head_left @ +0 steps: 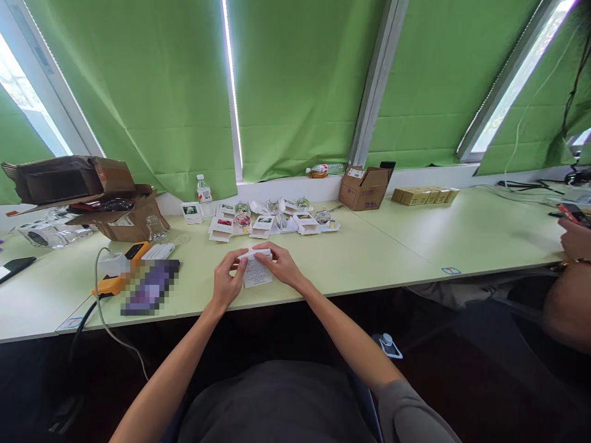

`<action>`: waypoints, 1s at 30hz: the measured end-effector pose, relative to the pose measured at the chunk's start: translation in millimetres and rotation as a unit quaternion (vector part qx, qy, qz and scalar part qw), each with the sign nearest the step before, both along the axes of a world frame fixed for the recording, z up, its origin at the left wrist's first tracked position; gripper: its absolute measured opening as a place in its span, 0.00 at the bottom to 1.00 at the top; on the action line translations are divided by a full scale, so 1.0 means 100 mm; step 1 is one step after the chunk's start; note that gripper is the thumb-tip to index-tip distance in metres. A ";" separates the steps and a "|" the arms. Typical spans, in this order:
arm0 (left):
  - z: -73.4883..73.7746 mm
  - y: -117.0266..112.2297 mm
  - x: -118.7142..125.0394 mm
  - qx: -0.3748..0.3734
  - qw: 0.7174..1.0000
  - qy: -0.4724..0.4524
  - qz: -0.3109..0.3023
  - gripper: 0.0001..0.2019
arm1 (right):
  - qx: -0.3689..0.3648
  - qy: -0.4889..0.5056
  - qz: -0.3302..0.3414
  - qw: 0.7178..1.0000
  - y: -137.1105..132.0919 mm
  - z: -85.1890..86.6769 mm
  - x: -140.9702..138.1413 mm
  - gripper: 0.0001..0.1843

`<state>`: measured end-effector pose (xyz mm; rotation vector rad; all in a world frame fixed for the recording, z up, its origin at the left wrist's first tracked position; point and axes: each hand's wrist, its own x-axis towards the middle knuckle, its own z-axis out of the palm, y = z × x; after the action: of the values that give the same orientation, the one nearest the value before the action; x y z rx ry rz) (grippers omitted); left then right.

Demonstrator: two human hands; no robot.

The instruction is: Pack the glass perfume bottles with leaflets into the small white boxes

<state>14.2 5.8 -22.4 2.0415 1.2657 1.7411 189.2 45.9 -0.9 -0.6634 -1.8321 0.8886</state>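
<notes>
Near the table's front edge, my left hand (228,278) and my right hand (282,266) are closed on a white printed paper sheet (257,274). Thumbs press on its upper part, where the paper looks folded over; small lines of text cover the lower part. Just beyond my hands stand small white boxes with pictures, among them one with a red picture (223,225) and another with a landscape picture (305,221). Between the boxes lie round clear objects, one with red inside (242,218) and one that looks silvery (322,216).
To the left are a purple pixelated item (152,288), an orange power strip (115,283) with cables, and open cardboard boxes (122,221). A water bottle (204,194), a brown carton (364,187) and yellow boxes (422,196) stand farther back. Another person's hand (576,239) holds a phone at right.
</notes>
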 end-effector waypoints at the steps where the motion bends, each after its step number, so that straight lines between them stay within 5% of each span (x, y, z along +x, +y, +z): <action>1: 0.00 0.00 0.00 0.000 1.000 0.000 0.001 0.13 | -0.001 0.000 -0.001 1.000 0.00 0.00 0.00 0.20; 18: 0.00 -0.03 0.01 0.028 0.999 0.032 0.007 0.12 | -0.013 0.030 0.037 0.999 0.00 0.00 0.00 0.20; 30: 0.00 -0.02 0.01 0.025 0.999 0.030 0.004 0.13 | 0.012 0.010 -0.003 1.000 0.01 -0.01 -0.02 0.23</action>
<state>15.2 3.5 -22.5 2.1338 1.2610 1.7460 187.0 46.5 -2.3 -0.6431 -1.8186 0.8657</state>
